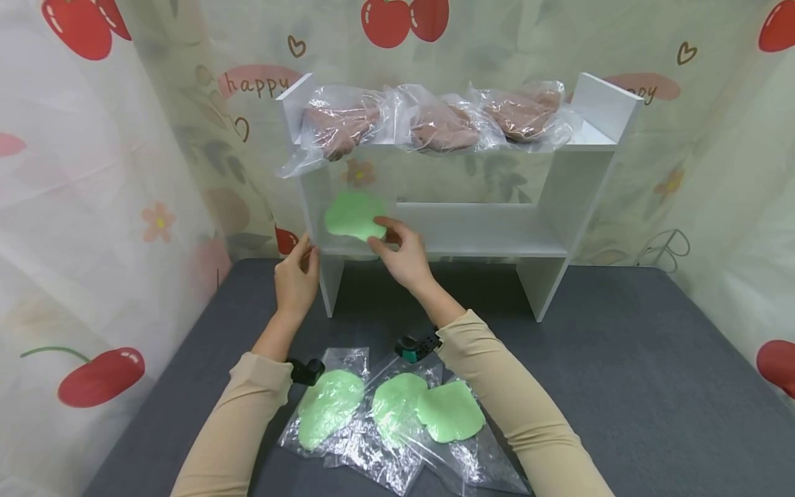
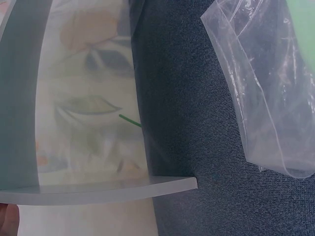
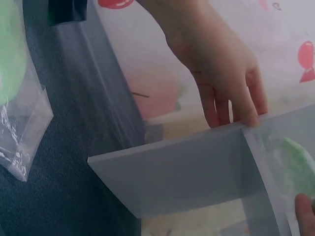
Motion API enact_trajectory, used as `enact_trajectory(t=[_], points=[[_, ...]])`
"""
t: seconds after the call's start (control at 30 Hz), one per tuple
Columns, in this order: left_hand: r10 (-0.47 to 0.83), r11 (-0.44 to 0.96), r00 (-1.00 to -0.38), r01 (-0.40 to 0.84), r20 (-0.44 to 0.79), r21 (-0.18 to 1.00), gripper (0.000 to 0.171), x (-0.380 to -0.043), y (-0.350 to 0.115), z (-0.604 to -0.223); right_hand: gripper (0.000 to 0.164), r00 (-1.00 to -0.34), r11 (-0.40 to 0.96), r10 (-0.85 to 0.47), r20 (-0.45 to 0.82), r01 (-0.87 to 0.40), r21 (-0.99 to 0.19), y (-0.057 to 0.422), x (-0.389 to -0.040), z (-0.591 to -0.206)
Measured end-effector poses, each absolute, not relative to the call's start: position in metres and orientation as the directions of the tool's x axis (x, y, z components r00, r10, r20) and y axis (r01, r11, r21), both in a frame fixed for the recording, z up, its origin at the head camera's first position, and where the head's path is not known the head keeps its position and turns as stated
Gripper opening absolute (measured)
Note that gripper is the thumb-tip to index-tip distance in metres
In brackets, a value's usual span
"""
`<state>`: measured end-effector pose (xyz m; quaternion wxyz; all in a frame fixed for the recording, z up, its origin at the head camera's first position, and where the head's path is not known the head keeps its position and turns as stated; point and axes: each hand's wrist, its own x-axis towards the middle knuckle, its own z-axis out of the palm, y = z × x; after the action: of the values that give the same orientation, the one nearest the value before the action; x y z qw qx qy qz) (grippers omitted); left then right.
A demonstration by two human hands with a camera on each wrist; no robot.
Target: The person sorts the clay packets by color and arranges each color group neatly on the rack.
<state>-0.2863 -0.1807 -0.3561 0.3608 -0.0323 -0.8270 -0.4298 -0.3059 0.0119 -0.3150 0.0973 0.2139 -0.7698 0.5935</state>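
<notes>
My right hand [image 1: 406,259] pinches the right edge of a flat, rounded light-green piece [image 1: 354,215] between thumb and fingers. The piece is over the left end of the middle board of a white shelf unit [image 1: 478,231]. In the right wrist view, a fingertip shows beside the green piece [image 3: 298,164] at the lower right. My left hand [image 1: 297,279] grips the front edge of the unit's left side panel, at the height of that board. Its bent fingers lie against the panel's outer side in the right wrist view; only fingertips [image 2: 9,221] show in the left wrist view.
Three clear bags with brown lumps [image 1: 444,128] lie along the top board. On the dark table [image 1: 652,373], nearer me, clear bags [image 1: 385,462] lie with green pieces [image 1: 450,412] between my forearms. Patterned cloth [image 1: 714,159] surrounds the back and sides.
</notes>
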Motion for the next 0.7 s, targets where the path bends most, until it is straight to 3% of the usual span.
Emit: enact_trajectory(t=[0.33,0.7], points=[[-0.255,0.630,-0.733,0.370,0.631,0.683,0.037,-0.286,-0.180,-0.356,0.039,-0.905,0.414,-0.178,0.386,-0.425,-0.805,0.004,-0.303,-0.312],[-0.253,0.629,-0.725,0.379,0.641,0.678,0.037,-0.286,-0.180,-0.357,0.039,-0.934,0.493,-0.209,0.291,-0.358,-0.793,0.000,-0.303,-0.305]])
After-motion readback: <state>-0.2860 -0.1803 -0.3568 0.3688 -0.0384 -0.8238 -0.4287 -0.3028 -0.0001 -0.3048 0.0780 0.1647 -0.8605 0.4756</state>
